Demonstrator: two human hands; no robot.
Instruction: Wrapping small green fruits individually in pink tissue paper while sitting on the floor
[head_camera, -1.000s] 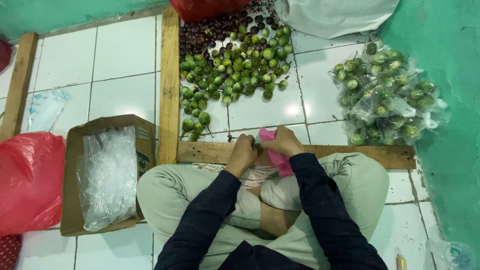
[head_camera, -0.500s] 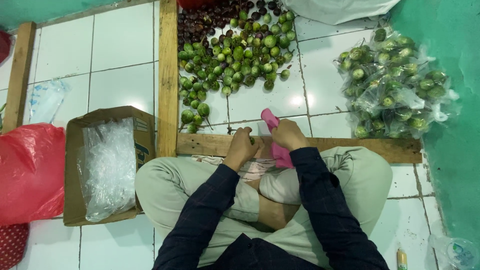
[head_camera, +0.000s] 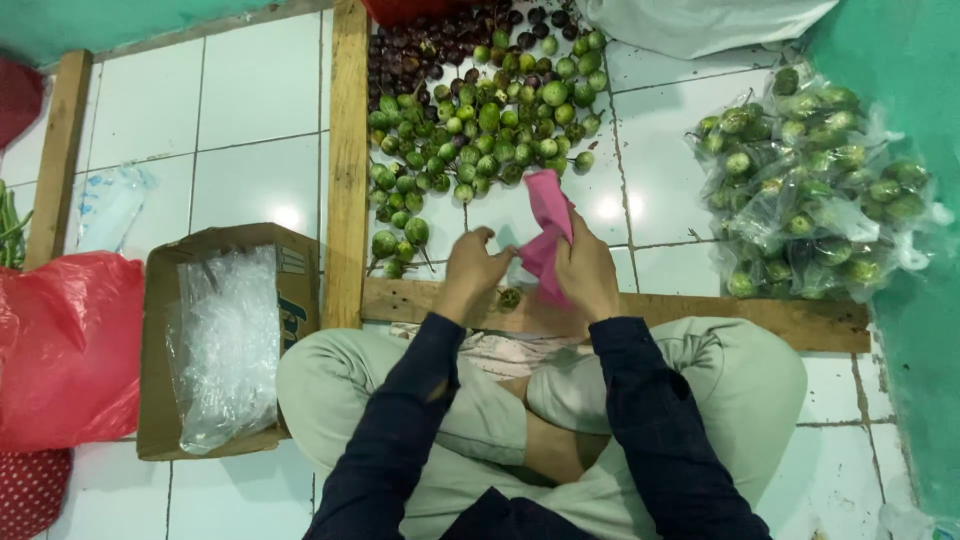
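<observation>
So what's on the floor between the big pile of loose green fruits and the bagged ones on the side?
Just bare white tile floor separates the loose green fruit pile from the bagged fruits, as the head view shows.

- Your right hand (head_camera: 585, 272) covered the lower part of the pink cloth (head_camera: 548, 225); its grip could not be read.
- Your left hand (head_camera: 470, 272) was curled, so its palm side was hidden.
- The small round fruit (head_camera: 509, 297) between your hands was too small to identify.
- The red bag (head_camera: 60, 350) was cut off by the left edge.
- The white sack (head_camera: 700, 20) ran past the top edge.
</observation>
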